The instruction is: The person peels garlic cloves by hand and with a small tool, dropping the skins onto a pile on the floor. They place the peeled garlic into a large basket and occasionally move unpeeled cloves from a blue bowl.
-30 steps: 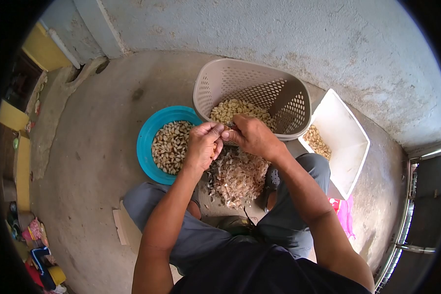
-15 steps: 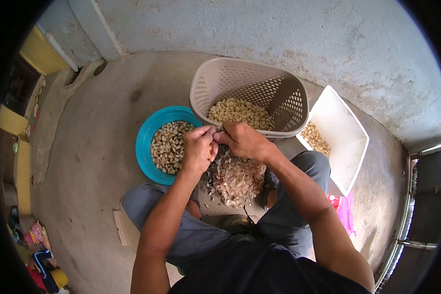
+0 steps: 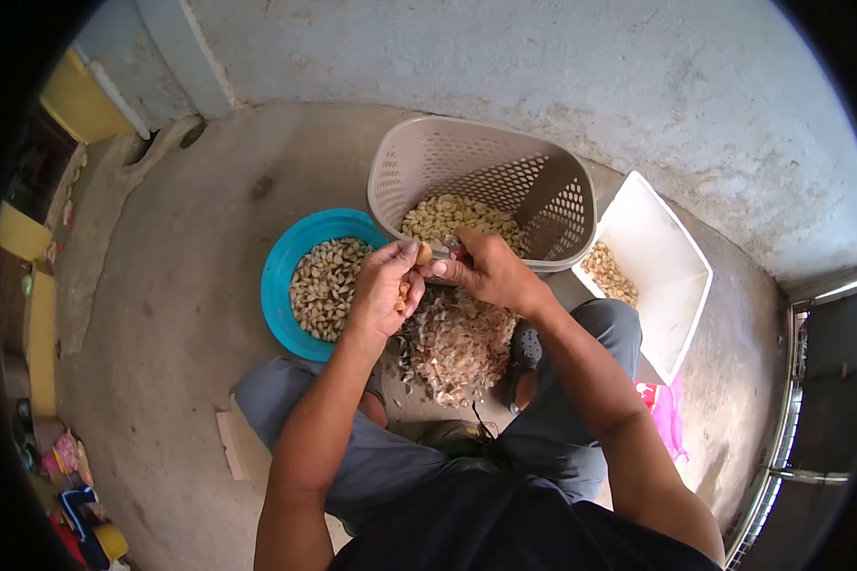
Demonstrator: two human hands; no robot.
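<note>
- In the head view, our left hand (image 3: pixel 381 293) pinches a brown clove (image 3: pixel 424 254) and cups spare cloves (image 3: pixel 403 297); loose fingers might drop them into the skins (image 3: pixel 462 347) at five o'clock.
- Our right hand (image 3: pixel 493 274) grips a small reddish thing (image 3: pixel 459 253); we can't tell what. If it's sharp, a slip could hurt our left thumb.
- The basket (image 3: pixel 419 157) is at one o'clock, so stray skins could fall in.

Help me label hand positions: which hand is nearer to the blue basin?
Left. The left hand overlaps the right edge of the blue basin in this view; the right hand is farther right, beyond the left one.
</note>
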